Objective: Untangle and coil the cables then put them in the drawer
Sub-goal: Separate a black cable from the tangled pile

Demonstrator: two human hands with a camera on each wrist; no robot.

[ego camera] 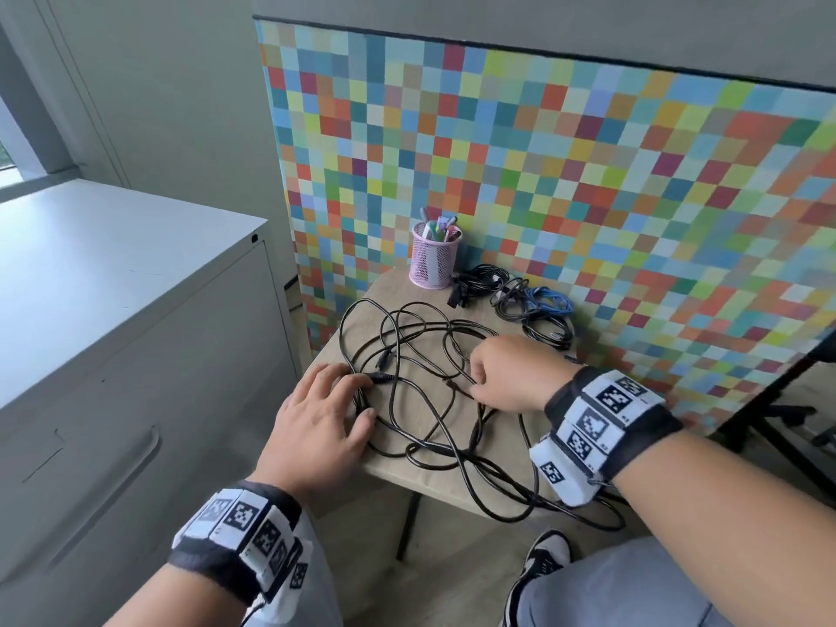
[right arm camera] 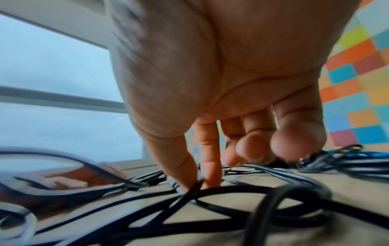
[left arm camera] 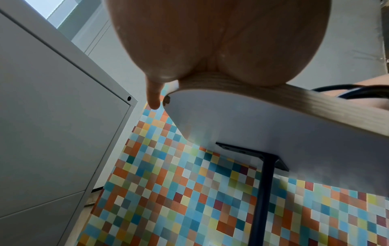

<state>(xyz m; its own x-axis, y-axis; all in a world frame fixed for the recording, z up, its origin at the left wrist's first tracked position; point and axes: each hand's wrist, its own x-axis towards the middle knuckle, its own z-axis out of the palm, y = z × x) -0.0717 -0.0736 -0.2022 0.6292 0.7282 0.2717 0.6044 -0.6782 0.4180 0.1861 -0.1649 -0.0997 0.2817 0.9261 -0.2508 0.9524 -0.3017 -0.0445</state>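
No readable writing shows. The left hand [ego camera: 316, 418] lies flat on the tangled black cable [ego camera: 434, 400] at 9 o'clock, fingers straight. The right hand [ego camera: 506, 377], at 3 o'clock, pinches a strand; its fingertips are blurred.

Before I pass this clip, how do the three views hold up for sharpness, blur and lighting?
Head view: sharp, evenly daylit, wide-angle bend at the edges; the tangled black cable reads clearly. Left wrist view: the left hand fills the top, soft and shadowed, blocking the tabletop. Right wrist view: motion-blurred; near cable loops smear, the right hand is soft, the window is washed out.
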